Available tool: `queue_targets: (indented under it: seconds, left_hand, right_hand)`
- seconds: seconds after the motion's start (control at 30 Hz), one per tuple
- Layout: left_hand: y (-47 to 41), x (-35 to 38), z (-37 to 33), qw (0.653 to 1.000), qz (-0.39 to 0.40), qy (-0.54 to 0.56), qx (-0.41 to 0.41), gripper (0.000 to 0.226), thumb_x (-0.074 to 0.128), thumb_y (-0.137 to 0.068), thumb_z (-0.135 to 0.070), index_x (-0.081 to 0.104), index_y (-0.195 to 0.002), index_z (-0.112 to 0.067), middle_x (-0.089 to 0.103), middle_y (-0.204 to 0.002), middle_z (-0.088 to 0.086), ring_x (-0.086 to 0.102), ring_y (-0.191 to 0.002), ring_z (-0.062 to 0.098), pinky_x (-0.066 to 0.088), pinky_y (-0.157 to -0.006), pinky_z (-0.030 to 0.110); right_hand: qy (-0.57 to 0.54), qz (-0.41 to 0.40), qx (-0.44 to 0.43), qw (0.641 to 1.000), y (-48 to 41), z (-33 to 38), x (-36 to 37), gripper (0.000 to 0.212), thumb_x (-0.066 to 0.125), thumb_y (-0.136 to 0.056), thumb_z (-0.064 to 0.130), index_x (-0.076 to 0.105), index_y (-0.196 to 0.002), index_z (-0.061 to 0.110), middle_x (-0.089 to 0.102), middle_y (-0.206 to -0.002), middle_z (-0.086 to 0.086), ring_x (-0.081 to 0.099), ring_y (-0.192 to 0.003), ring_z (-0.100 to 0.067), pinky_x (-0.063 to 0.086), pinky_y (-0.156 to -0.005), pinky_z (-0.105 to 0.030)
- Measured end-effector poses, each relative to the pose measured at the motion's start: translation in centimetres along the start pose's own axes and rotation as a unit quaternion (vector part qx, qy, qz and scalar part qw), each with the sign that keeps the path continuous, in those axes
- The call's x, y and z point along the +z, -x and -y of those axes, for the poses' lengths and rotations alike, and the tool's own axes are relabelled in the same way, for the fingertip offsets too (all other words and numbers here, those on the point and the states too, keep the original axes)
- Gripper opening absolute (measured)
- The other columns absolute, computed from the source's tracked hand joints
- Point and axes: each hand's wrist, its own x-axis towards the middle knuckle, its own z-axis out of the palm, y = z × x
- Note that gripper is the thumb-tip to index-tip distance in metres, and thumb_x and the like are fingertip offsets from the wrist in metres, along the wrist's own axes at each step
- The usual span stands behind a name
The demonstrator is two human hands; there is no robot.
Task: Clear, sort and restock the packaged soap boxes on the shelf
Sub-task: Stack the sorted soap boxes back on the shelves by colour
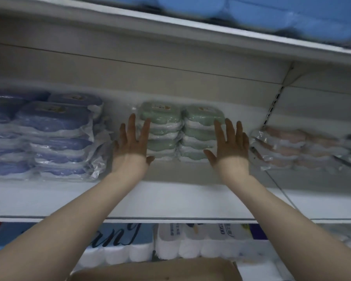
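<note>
Head view: green soap boxes [170,146] sit mid-shelf [170,199], with green lids, white bases and clear wrap on each. Two stacks side by side: left looks like three, right four, blur makes it uncertain. Left hand [133,142] and right hand [229,142] are flat with fingers spread, flanking the stacks, gripping nothing. Blue boxes [55,134] to the left, pink boxes [282,147] to the right.

A brown cardboard box [154,270] lies at the bottom edge. Just behind it stand white toilet-roll packs [190,248]. High above it lie blurred blue wrapped bundles [251,11].
</note>
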Motion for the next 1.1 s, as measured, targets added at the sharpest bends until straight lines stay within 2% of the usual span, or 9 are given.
queue_targets:
  seconds: [0.1, 0.17, 0.23, 0.3, 0.33, 0.43, 0.6, 0.87, 1.1]
  left_hand:
    - [1.5, -1.5, 0.1, 0.999, 0.017, -0.009, 0.035, 0.100, 0.069, -0.087, -0.036, -0.004, -0.154, -0.024, -0.011, -0.161, 0.010, 0.000, -0.148, 0.037, 0.037, -0.106, 0.054]
    - [2.8, -2.9, 0.1, 0.998, 0.013, -0.019, 0.065, 0.094, 0.068, -0.086, -0.035, 0.006, -0.155, -0.020, 0.000, -0.162, 0.012, 0.006, -0.148, 0.036, 0.046, -0.098, 0.050]
    - [4.4, -4.2, 0.2, 0.994, 0.002, -0.034, 0.103, 0.090, 0.074, -0.080, -0.029, 0.023, -0.152, -0.014, 0.022, -0.157, 0.017, 0.025, -0.143, 0.040, 0.050, -0.091, 0.047]
    - [5.7, -5.2, 0.8, 0.991, -0.020, -0.038, 0.128, 0.087, 0.083, -0.068, -0.023, 0.041, -0.143, -0.009, 0.047, -0.139, 0.019, 0.049, -0.124, 0.041, 0.053, -0.083, 0.043]
    - [6.2, -5.7, 1.2, 0.990, -0.030, -0.038, 0.136, 0.085, 0.083, -0.066, -0.019, 0.044, -0.140, -0.008, 0.051, -0.134, 0.018, 0.052, -0.119, 0.040, 0.053, -0.083, 0.043]
    - [8.1, -7.5, 2.6, 0.987, -0.052, -0.034, 0.147, 0.082, 0.078, -0.068, -0.013, 0.043, -0.142, -0.008, 0.047, -0.140, 0.017, 0.043, -0.129, 0.039, 0.052, -0.092, 0.047]
    - [11.6, -10.0, 6.8, 0.986, -0.063, -0.086, 0.129, 0.088, 0.082, -0.070, -0.022, 0.039, -0.145, -0.008, 0.039, -0.148, 0.017, 0.031, -0.140, 0.039, 0.037, -0.109, 0.050]
    - [13.2, -14.2, 19.9, 0.980, -0.073, -0.179, 0.046, 0.108, 0.086, -0.068, -0.033, 0.021, -0.153, -0.015, 0.021, -0.158, 0.016, 0.013, -0.147, 0.040, 0.025, -0.115, 0.053]
    - [8.4, -14.3, 29.4, 0.974, -0.040, -0.221, 0.039, 0.127, 0.084, -0.061, -0.054, 0.006, -0.156, -0.021, 0.000, -0.162, 0.017, -0.002, -0.146, 0.045, 0.014, -0.115, 0.062]
  right_hand:
    - [0.005, -0.014, -0.038, 0.999, 1.8, 1.5, -1.7, 0.086, 0.074, -0.082, 0.040, 0.032, -0.153, 0.015, 0.035, -0.154, -0.017, 0.027, -0.143, -0.045, 0.030, -0.111, -0.057]
    - [0.014, -0.005, -0.063, 0.998, 2.9, 2.9, -3.0, 0.084, 0.072, -0.083, 0.041, 0.033, -0.152, 0.014, 0.039, -0.151, -0.018, 0.030, -0.142, -0.044, 0.034, -0.109, -0.056]
    - [0.013, -0.007, -0.089, 0.996, 4.1, 4.4, -4.0, 0.080, 0.068, -0.086, 0.043, 0.034, -0.151, 0.013, 0.040, -0.151, -0.019, 0.030, -0.143, -0.043, 0.034, -0.109, -0.056]
    - [0.004, -0.016, -0.116, 0.993, 4.9, 5.9, -4.8, 0.078, 0.068, -0.085, 0.041, 0.036, -0.150, 0.012, 0.042, -0.148, -0.019, 0.031, -0.142, -0.042, 0.035, -0.107, -0.055]
    - [-0.004, -0.020, -0.129, 0.991, 5.2, 6.6, -5.2, 0.077, 0.070, -0.084, 0.039, 0.037, -0.148, 0.012, 0.043, -0.147, -0.020, 0.032, -0.141, -0.042, 0.036, -0.106, -0.055]
    - [-0.027, -0.019, -0.155, 0.987, 5.7, 9.1, -6.3, 0.080, 0.071, -0.083, 0.036, 0.034, -0.149, 0.012, 0.042, -0.145, -0.020, 0.034, -0.139, -0.043, 0.036, -0.106, -0.055]
    - [-0.067, -0.007, -0.191, 0.979, 6.9, 14.0, -7.1, 0.086, 0.071, -0.083, 0.036, 0.025, -0.154, 0.018, 0.034, -0.153, -0.019, 0.032, -0.140, -0.044, 0.030, -0.111, -0.056]
    - [-0.078, -0.033, -0.259, 0.962, 5.8, 25.8, -6.9, 0.103, 0.080, -0.074, 0.041, 0.019, -0.155, 0.025, 0.025, -0.157, -0.018, 0.021, -0.145, -0.044, 0.032, -0.109, -0.060]
    - [-0.005, -0.023, -0.194, 0.981, 3.4, 33.9, -3.8, 0.126, 0.087, -0.057, 0.054, 0.015, -0.157, 0.029, 0.012, -0.163, -0.014, 0.007, -0.148, -0.046, 0.021, -0.108, -0.072]
